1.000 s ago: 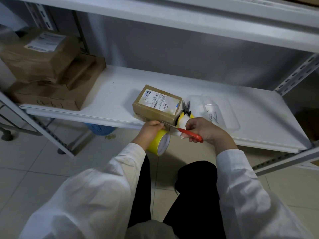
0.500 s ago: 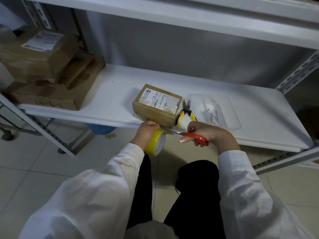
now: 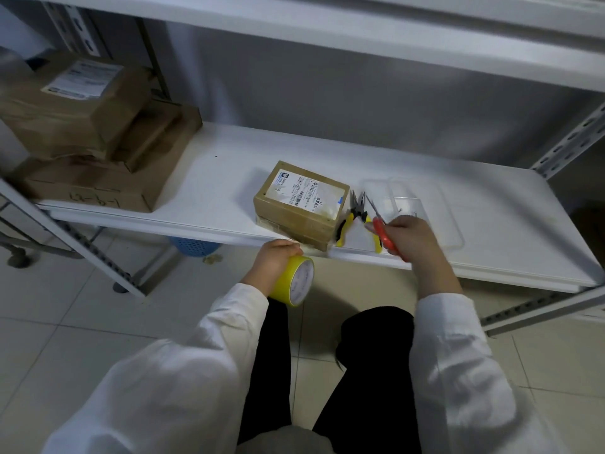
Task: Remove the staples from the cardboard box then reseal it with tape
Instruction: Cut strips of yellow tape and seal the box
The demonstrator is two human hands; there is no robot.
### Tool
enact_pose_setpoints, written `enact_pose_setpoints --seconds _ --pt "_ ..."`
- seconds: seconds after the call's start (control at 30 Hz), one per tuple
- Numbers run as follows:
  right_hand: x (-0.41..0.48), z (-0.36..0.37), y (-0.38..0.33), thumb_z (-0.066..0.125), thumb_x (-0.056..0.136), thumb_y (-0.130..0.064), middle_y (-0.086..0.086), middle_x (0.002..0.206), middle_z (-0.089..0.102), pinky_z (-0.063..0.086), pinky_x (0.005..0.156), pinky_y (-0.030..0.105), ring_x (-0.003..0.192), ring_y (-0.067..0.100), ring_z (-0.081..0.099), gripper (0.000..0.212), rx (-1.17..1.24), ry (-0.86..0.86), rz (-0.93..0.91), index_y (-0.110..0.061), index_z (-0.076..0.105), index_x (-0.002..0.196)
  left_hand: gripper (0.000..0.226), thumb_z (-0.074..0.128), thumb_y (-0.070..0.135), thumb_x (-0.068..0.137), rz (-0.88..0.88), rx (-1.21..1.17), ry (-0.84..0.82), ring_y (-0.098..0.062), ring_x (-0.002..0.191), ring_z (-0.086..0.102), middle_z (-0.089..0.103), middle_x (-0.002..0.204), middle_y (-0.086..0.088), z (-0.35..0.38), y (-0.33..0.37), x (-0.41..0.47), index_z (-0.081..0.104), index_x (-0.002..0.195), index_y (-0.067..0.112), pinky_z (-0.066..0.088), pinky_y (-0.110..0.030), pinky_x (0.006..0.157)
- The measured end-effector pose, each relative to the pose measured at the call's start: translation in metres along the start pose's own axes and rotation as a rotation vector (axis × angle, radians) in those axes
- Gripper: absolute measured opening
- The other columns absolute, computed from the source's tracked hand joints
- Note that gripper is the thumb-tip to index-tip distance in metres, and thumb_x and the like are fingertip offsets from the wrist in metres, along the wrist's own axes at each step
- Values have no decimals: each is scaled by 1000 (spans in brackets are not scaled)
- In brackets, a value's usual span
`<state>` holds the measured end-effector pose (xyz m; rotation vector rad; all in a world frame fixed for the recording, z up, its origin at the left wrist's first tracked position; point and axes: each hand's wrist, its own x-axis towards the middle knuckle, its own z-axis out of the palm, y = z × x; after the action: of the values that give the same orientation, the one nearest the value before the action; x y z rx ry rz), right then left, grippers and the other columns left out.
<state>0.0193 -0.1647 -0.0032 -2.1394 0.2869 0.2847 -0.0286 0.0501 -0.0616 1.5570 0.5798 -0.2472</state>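
Observation:
A small cardboard box [image 3: 299, 204] with a white label on top sits near the front edge of the white shelf [image 3: 212, 178]. My left hand [image 3: 273, 262] grips a yellow roll of tape [image 3: 296, 281] just below the shelf edge, in front of the box. My right hand [image 3: 414, 239] holds red-handled scissors [image 3: 383, 231] over the shelf, right of the box, blades pointing up and away. Yellow-handled pliers [image 3: 355, 221] lie on the shelf between the box and my right hand.
A clear plastic tray [image 3: 435, 204] holding small metal bits lies right of the pliers. Stacked brown parcels [image 3: 82, 132] fill the shelf's left end. A blue basket [image 3: 194, 247] stands on the tiled floor beneath. Another shelf runs overhead.
My right hand has lifted the scissors from the tape at the box's front edge up and to the right, over the shelf. My left hand lowered the tape roll slightly.

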Motion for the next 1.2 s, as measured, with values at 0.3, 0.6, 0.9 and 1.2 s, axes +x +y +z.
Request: enact_pose_setpoints --seconds 0.3,0.6,0.9,1.2 --pt "20 72 1 54 87 -8 22 110 56 32 76 23 114 32 41 27 -262 241 -131 6 58 110 20 59 6 88 12 -45 -26 -15 74 58 67 60 9 -8 -2 2 64 69 12 43 -29 90" --pt "23 74 2 50 92 -16 23 122 54 37 97 40 114 37 48 32 -293 420 -289 3 54 118 29 58 5 89 29 -61 5 -13 73 58 66 51 13 -25 2 -6 64 62 15 44 -30 91" --pt "-2 95 -8 67 83 -40 4 154 28 12 117 33 145 22 18 76 -494 107 -737 -13 32 145 11 63 16 87 101 115 192 -17 90 53 61 92 -5 -40 15 -19 67 90 6 35 -24 82" --pt "0 73 -16 50 96 -18 -6 159 8 -1 115 26 146 11 -3 62 -387 -236 -645 -20 19 150 13 56 16 91 149 76 266 -19 91 52 62 97 -7 -55 39 -28 67 90 9 36 -24 83"
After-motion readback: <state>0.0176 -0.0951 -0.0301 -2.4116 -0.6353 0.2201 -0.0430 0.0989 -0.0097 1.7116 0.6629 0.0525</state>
